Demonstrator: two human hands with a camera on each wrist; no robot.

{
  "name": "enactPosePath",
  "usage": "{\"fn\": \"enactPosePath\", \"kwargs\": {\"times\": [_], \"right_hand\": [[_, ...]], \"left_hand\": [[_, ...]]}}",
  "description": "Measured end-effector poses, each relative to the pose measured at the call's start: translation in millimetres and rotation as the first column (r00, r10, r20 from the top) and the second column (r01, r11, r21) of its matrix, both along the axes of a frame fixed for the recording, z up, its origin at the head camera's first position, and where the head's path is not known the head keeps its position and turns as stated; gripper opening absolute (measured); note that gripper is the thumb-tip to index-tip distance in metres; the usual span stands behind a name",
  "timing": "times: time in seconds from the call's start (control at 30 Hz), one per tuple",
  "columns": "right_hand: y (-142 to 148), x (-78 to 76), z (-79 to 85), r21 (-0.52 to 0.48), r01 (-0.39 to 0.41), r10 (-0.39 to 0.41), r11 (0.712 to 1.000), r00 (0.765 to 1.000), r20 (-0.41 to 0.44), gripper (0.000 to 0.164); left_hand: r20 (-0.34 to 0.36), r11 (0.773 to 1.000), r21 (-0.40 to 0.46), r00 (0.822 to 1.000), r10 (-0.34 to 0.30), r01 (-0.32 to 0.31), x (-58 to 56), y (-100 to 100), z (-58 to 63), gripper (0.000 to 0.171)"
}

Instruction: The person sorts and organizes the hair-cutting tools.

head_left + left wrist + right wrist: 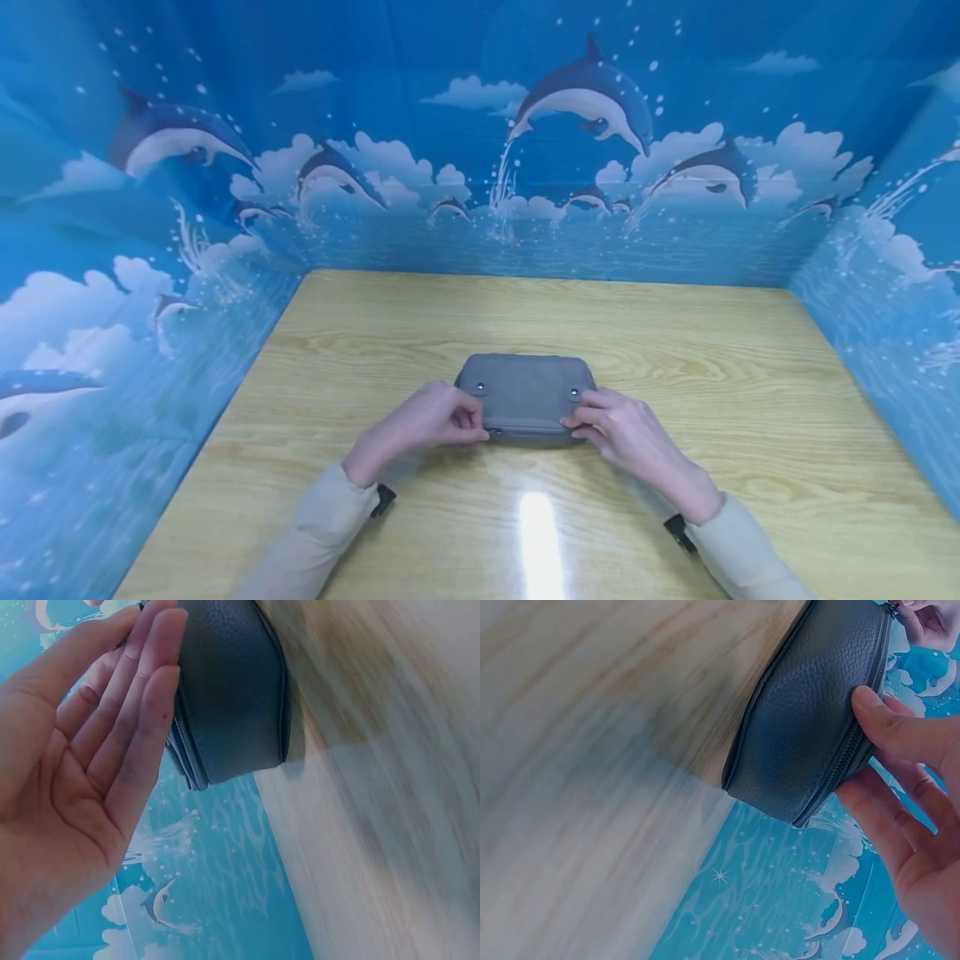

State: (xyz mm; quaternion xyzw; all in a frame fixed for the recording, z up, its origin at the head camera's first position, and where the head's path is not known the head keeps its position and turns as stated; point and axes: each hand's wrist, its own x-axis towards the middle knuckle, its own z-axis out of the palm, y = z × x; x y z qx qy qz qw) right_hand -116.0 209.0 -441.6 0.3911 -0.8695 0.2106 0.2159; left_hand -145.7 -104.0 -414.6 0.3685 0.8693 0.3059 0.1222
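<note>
A grey zippered pouch [525,387] with two snap-button tabs lies on the table, its zipper along the near side. At the near left corner my left hand [442,417] pinches the zipper pull [493,432] between thumb and index finger. My right hand [618,425] grips the pouch's near right corner. In the right wrist view, the right thumb presses the pebbled side just below the zipper [844,757], with the other fingers behind it. The left wrist view shows the left palm [82,772] beside the pouch's end; the fingertips are partly cut off there.
The pouch rests on a wood-grain table [375,333]. A blue curtain with dolphins [450,233] stands around the table's back and sides. Dark straps [382,500] show at the sleeve cuffs, and light glares off the table in front.
</note>
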Motion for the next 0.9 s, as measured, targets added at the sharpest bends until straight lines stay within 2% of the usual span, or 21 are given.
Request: {"fn": "enactPosePath", "kwargs": {"times": [0.37, 0.67, 0.9], "right_hand": [[-1.0, -0.3, 0.3, 0.002, -0.002, 0.002, 1.0, 1.0, -0.008, 0.025], [-0.5, -0.2, 0.2, -0.003, -0.004, 0.004, 1.0, 1.0, -0.008, 0.025], [0.1, 0.4, -0.9, -0.014, -0.011, 0.011, 1.0, 1.0, -0.022, 0.027]], "left_hand": [[0.072, 0.999, 0.027, 0.997, -0.019, 0.017, -4.1, -12.6, 0.1, 0.013], [0.085, 0.999, 0.023, 0.996, -0.024, 0.023, -9.8, -27.9, 1.3, 0.011], [0.115, 0.998, 0.029, 0.992, -0.052, 0.049, -15.6, -34.8, 0.2, 0.007]]}}
